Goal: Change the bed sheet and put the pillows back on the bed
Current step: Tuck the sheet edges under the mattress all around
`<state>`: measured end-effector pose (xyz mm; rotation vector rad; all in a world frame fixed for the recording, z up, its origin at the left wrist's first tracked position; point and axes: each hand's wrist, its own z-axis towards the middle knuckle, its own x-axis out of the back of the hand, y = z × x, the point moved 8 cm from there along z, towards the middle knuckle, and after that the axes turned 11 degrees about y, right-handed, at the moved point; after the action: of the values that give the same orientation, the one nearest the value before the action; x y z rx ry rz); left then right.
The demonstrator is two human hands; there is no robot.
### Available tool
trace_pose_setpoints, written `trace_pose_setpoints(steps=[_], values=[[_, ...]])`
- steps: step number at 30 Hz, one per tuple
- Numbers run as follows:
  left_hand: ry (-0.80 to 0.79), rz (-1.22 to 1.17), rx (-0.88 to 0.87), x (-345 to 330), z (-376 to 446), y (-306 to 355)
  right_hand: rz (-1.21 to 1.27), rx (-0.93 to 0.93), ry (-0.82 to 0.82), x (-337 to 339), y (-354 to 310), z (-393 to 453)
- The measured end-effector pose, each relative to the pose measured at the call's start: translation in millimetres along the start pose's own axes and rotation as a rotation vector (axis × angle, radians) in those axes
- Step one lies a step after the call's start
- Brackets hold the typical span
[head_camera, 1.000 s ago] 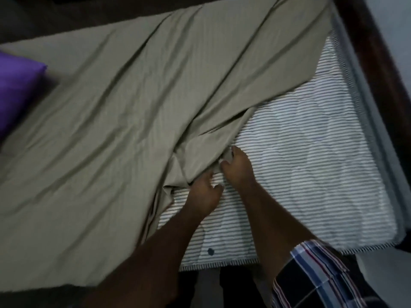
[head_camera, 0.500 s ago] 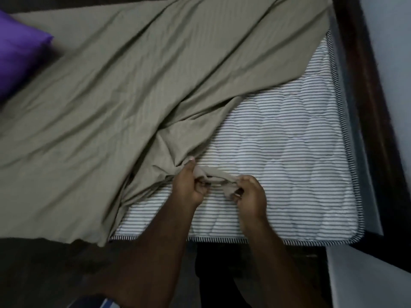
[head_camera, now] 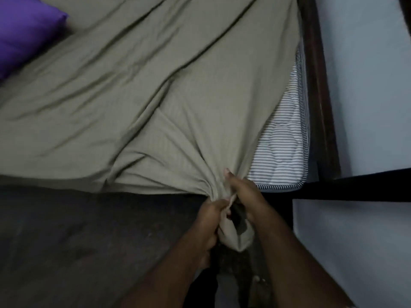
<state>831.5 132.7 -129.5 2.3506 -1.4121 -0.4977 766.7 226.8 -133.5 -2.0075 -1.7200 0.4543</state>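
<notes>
An olive-green bed sheet lies wrinkled over most of the striped mattress, whose near right corner stays bare. My left hand and my right hand both grip a bunched corner of the sheet just past the mattress's near edge. The sheet's corner hangs down between my wrists. A purple pillow lies on the sheet at the far left.
A dark wooden bed frame runs along the right side and across the near right corner. Pale floor lies to the right of it. A dark surface fills the lower left below the sheet's edge.
Both hands pulled the sheet's corner toward me and to the right, from the middle of the mattress past its near edge. The sheet now covers far more of the striped mattress.
</notes>
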Motion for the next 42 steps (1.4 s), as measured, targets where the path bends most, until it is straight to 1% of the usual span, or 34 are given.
trace_pose_setpoints(steps=[1,2,4,6,8,9,11,12,14,15,17,18,20,21,23,25,27,29,31,35,39,42], values=[[-0.011,0.034,0.003,-3.4,-6.7,-15.0,-0.016,0.003,0.054,9.8,3.4,2.9],[-0.01,0.087,-0.004,-7.8,-14.2,-28.7,-0.012,0.036,0.148,26.1,3.9,4.1],[-0.052,0.165,0.022,-23.1,-28.4,-57.8,0.004,0.153,0.335,72.3,2.3,-0.6],[-0.123,0.169,0.095,-41.9,-41.8,-86.7,-0.043,0.275,0.514,139.0,4.5,-15.8],[-0.117,0.139,0.176,-57.7,-54.9,-109.0,-0.133,0.343,0.688,213.5,13.6,-34.6],[-0.099,0.178,0.181,-65.9,-60.8,-117.5,-0.168,0.361,0.751,246.1,18.7,-43.8],[-0.086,0.432,0.131,-85.1,-73.3,-140.6,-0.245,0.45,0.843,289.0,21.8,-61.3],[-0.097,0.548,0.114,-97.8,-82.4,-154.2,-0.293,0.504,0.874,298.8,21.2,-67.0],[-0.136,0.692,0.164,-115.8,-95.9,-185.6,-0.379,0.577,0.926,306.5,22.8,-73.4],[-0.165,0.76,0.19,-123.2,-103.1,-196.1,-0.415,0.579,0.939,307.5,26.2,-73.2],[-0.21,0.912,0.149,-123.8,-106.5,-200.6,-0.479,0.517,0.921,308.6,35.3,-61.5],[-0.203,0.973,0.13,-119.2,-105.7,-198.2,-0.523,0.463,0.887,308.5,39.8,-53.1],[-0.121,1.012,0.114,-99.4,-98.9,-184.7,-0.651,0.332,0.807,303.9,49.8,-38.0],[-0.075,0.994,0.105,-89.3,-93.8,-176.0,-0.701,0.3,0.773,298.2,52.3,-35.3],[0.025,0.91,0.079,-71.5,-75.0,-158.2,-0.691,0.343,0.684,276.1,51.1,-37.4],[0.114,0.764,0.058,-59.4,-53.9,-138.4,-0.6,0.42,0.54,243.3,48.8,-38.7],[0.187,0.584,0.051,-51.5,-35.7,-121.2,-0.524,0.425,0.398,208.7,49.6,-33.5],[0.231,0.475,0.037,-42.9,-18.1,-105.9,-0.443,0.375,0.328,182.6,50.7,-19.9],[0.255,0.394,0.017,-34.2,-1.7,-90.8,-0.273,0.306,0.327,169.0,49.1,-2.8],[0.244,0.291,0.045,-28.8,36.8,-68.0,0.07,0.168,0.441,172.2,36.1,41.0],[0.212,0.279,0.096,-36.0,69.0,-54.5,0.215,0.043,0.494,175.1,40.4,86.2],[0.174,0.208,0.164,-47.6,85.4,-53.4,0.275,0.021,0.61,181.6,46.8,98.5]])
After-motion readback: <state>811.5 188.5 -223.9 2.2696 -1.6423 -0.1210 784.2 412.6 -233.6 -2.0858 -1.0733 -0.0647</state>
